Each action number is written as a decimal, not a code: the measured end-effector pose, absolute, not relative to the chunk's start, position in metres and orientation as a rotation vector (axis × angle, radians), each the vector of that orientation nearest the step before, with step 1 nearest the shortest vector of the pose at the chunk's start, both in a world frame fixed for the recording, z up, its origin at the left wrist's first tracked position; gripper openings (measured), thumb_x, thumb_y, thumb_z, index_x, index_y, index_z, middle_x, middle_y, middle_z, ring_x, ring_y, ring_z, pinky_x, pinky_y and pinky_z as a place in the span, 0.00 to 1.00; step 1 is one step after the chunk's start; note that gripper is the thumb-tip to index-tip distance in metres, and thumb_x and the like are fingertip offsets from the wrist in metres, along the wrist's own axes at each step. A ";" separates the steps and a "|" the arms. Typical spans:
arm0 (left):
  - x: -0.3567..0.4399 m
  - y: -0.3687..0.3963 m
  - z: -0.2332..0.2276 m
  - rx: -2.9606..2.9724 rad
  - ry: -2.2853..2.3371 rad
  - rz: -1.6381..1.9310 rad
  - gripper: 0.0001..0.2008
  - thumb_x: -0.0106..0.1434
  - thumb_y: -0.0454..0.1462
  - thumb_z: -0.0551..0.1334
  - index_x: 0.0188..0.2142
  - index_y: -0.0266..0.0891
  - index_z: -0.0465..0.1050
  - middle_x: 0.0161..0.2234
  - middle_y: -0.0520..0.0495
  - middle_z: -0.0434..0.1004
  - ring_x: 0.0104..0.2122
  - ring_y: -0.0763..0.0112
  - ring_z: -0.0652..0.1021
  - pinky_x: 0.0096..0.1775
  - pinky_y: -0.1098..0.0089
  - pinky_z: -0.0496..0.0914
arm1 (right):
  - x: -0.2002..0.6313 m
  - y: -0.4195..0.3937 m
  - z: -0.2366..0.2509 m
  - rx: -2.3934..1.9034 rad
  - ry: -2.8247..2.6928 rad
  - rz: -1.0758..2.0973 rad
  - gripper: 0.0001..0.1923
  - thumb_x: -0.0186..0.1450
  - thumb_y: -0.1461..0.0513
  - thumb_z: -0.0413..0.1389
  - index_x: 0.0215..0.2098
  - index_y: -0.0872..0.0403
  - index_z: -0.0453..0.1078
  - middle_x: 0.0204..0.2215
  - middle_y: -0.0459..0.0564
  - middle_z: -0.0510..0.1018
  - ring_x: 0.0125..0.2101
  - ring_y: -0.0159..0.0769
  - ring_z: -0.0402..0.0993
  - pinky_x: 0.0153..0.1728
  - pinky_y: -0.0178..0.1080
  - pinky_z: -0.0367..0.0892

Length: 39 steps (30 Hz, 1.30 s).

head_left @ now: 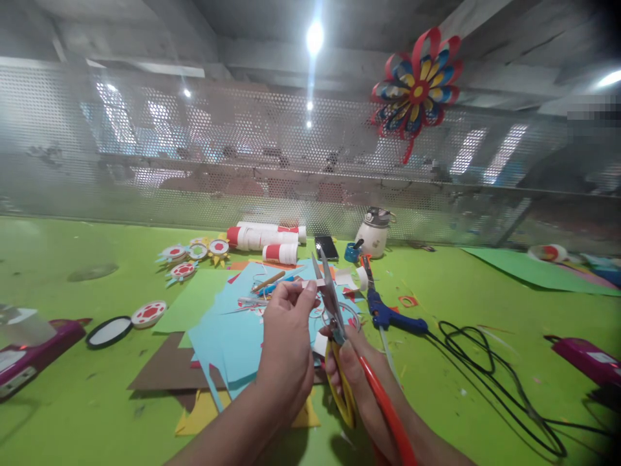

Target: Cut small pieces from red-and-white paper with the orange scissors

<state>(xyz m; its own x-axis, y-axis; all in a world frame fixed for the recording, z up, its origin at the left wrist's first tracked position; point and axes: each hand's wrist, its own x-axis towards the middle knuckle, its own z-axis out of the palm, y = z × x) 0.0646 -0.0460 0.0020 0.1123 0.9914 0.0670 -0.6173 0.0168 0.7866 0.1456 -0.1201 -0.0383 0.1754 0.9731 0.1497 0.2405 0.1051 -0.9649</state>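
the left hand (286, 343) is pinching a small white paper strip (306, 283) between its fingers, lifting it above the worktop (72, 401) so the open scissors (330, 301) can meet it. the right hand (359, 382) is gripping the scissors' handles, fingers curled through.

Surface (460, 304): green, strewn with craft scraps.
Glue gun (388, 316): blue, lying right of centre, black cable (490, 369) looping beside it.
Paper rolls (266, 238): red-and-white, stacked at the back.
Phone (326, 246): dark, flat, near the rolls.
Paper flower (417, 90): red, blue and yellow, hung on the mesh wall (145, 149).
Small rosettes (191, 255): clustered at back left.
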 end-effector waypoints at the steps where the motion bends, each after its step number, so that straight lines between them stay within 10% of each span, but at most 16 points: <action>1: 0.065 -0.046 0.002 0.788 0.610 1.376 0.09 0.55 0.36 0.63 0.27 0.38 0.62 0.29 0.52 0.69 0.30 0.74 0.71 0.32 0.73 0.65 | 0.146 -0.120 -0.039 -1.362 -1.272 0.859 0.29 0.63 0.41 0.44 0.46 0.56 0.64 0.23 0.46 0.68 0.22 0.32 0.63 0.22 0.34 0.62; 19: 0.064 -0.048 0.000 0.790 0.623 1.351 0.10 0.56 0.37 0.63 0.27 0.39 0.61 0.28 0.52 0.68 0.30 0.74 0.70 0.29 0.74 0.63 | 0.141 -0.122 -0.034 -1.304 -1.191 0.919 0.25 0.64 0.42 0.44 0.42 0.53 0.64 0.34 0.51 0.69 0.22 0.30 0.63 0.22 0.33 0.65; 39: 0.064 -0.050 0.000 0.777 0.614 1.362 0.10 0.55 0.37 0.64 0.26 0.39 0.61 0.28 0.51 0.70 0.32 0.73 0.71 0.30 0.74 0.65 | 0.140 -0.121 -0.038 -1.335 -1.149 0.910 0.28 0.61 0.39 0.44 0.41 0.53 0.63 0.24 0.45 0.65 0.21 0.31 0.62 0.20 0.33 0.62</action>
